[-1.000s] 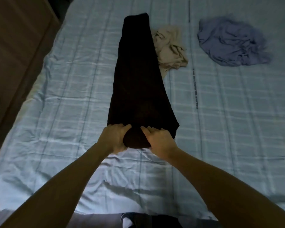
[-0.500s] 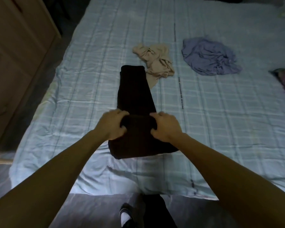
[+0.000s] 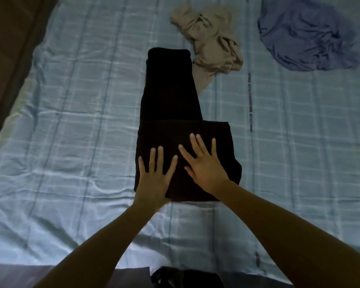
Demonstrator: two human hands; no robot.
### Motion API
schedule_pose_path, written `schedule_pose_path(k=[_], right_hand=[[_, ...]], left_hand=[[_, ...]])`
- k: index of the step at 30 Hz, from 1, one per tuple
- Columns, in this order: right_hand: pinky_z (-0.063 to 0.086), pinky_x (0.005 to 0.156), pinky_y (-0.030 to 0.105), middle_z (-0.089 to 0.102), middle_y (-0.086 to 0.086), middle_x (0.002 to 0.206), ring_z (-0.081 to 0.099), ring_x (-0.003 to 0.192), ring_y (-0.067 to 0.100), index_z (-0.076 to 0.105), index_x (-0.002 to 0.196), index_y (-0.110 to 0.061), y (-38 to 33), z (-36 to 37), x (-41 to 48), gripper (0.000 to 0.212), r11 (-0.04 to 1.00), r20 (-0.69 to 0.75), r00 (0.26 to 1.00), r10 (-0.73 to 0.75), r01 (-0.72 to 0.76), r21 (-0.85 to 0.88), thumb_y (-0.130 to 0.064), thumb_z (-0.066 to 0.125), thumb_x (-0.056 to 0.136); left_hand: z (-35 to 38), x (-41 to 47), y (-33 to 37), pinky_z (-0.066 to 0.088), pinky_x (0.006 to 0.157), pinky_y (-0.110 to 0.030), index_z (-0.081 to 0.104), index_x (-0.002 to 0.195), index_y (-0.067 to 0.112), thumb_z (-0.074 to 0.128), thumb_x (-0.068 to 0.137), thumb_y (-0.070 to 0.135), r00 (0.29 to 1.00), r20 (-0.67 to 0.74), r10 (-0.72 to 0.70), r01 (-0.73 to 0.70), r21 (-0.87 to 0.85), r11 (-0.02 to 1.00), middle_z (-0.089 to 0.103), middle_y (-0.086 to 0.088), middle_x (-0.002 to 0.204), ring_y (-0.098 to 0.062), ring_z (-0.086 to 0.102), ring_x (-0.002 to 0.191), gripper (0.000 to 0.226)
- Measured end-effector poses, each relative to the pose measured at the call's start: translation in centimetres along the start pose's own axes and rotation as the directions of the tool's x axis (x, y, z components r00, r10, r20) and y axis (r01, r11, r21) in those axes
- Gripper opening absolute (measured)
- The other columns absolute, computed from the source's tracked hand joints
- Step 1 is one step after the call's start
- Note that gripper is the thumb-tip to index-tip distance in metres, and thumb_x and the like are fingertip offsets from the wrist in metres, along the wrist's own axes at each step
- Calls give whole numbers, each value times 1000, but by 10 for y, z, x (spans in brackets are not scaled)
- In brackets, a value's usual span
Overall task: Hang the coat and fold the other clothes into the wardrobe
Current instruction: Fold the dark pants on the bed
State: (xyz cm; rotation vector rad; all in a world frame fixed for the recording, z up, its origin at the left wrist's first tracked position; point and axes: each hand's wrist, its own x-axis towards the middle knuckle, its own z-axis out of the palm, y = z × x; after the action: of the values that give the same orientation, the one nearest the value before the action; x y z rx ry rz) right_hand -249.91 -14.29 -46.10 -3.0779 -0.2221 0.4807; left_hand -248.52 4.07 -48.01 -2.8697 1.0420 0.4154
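A black garment [image 3: 170, 90] lies lengthwise on the bed, its near end folded over into a thick band. My left hand [image 3: 154, 179] lies flat on the folded part's left side with fingers spread. My right hand [image 3: 204, 163] presses flat on the fold beside it, fingers straight and spread. A crumpled beige garment [image 3: 210, 38] lies just beyond the black one, to its right. A crumpled blue-purple garment [image 3: 306, 36] lies at the far right.
The bed's light blue checked sheet [image 3: 81, 121] is wrinkled. A dark wooden furniture side [image 3: 6, 38] runs along the bed's left edge. The bed's near edge and a dark foot [image 3: 175, 278] show at the bottom.
Both hands gripped the black garment's near end, carried it away from me and laid it over the middle. They have let go and now lie flat on the fold.
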Motion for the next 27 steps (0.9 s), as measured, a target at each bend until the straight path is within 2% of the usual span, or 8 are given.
schedule_pose_path(k=[3, 7, 11, 14, 17, 19, 23, 27], right_hand=[[-11, 109, 61, -5, 24, 156, -9, 144, 38, 8, 152, -20, 2, 1, 12, 66, 999, 9, 1000, 4, -4, -50, -37, 42, 98], [-2, 114, 60, 15, 19, 156, 8, 145, 33, 23, 148, -8, -10, 8, -18, 76, 969, -11, 974, -226, 223, -105, -46, 51, 89], [-12, 109, 65, -19, 18, 154, -19, 142, 35, -14, 147, -13, -12, 23, -52, 112, 974, 117, 989, -93, 114, -196, -48, 67, 77], [-3, 108, 68, -10, 21, 156, -10, 143, 39, -8, 147, -15, -13, 31, -44, 99, 974, 90, 994, -56, 75, -216, -32, 66, 84], [29, 105, 62, 42, 19, 145, 38, 134, 36, 38, 143, -12, -12, 29, -29, 88, 992, 59, 997, -51, 58, -111, -45, 75, 70], [43, 96, 56, 59, 13, 129, 55, 120, 32, 57, 129, -14, -6, 27, -29, 76, 994, 5, 996, -93, 93, -58, -42, 80, 62], [37, 104, 48, 53, 6, 138, 48, 128, 28, 50, 135, -18, -15, -12, -46, 56, 995, 88, 993, -83, 78, 62, -35, 65, 83], [49, 82, 33, 65, -1, 106, 62, 98, 21, 58, 110, -25, -45, -57, -93, 27, 980, 215, 967, -135, 99, 170, -31, 58, 83]], left_hand=[[1, 19, 2, 15, 108, -65, -20, 143, 13, 65, 71, 63, 996, 84, -2, -2, 52, 999, -8, -35, 150, -51, -1, 139, 122], [-5, 16, -1, 36, 96, -66, 13, 144, 11, 82, 53, 56, 998, 61, -17, 17, 0, 1000, 23, -38, 145, -53, 28, 132, 123], [10, -7, 3, 20, 101, -70, 19, 146, 17, 89, 50, 34, 997, -53, 54, -50, 66, 997, 18, -31, 149, -49, 16, 138, 120], [15, -8, 7, 22, 100, -70, 21, 146, 17, 88, 50, 15, 994, -44, 99, -94, 101, 990, 22, -26, 150, -48, 20, 137, 117], [9, 10, 6, 41, 91, -65, 41, 136, 10, 85, 48, 10, 992, -53, 115, -106, 148, 983, 45, -28, 137, -48, 44, 124, 98], [-1, 15, 5, 51, 83, -58, 59, 122, 9, 87, 44, 9, 990, -77, 119, -108, 128, 986, 58, -26, 123, -45, 56, 112, 83], [-41, -9, 7, 43, 93, -43, 45, 131, 18, 63, 78, 15, 992, 91, 87, -87, 0, 996, 51, -11, 128, -32, 47, 122, 56], [-90, -57, 11, 44, 77, -31, 57, 112, 21, 57, 80, 26, 960, 218, 177, -140, -174, 975, 62, -4, 112, -24, 60, 100, 32]])
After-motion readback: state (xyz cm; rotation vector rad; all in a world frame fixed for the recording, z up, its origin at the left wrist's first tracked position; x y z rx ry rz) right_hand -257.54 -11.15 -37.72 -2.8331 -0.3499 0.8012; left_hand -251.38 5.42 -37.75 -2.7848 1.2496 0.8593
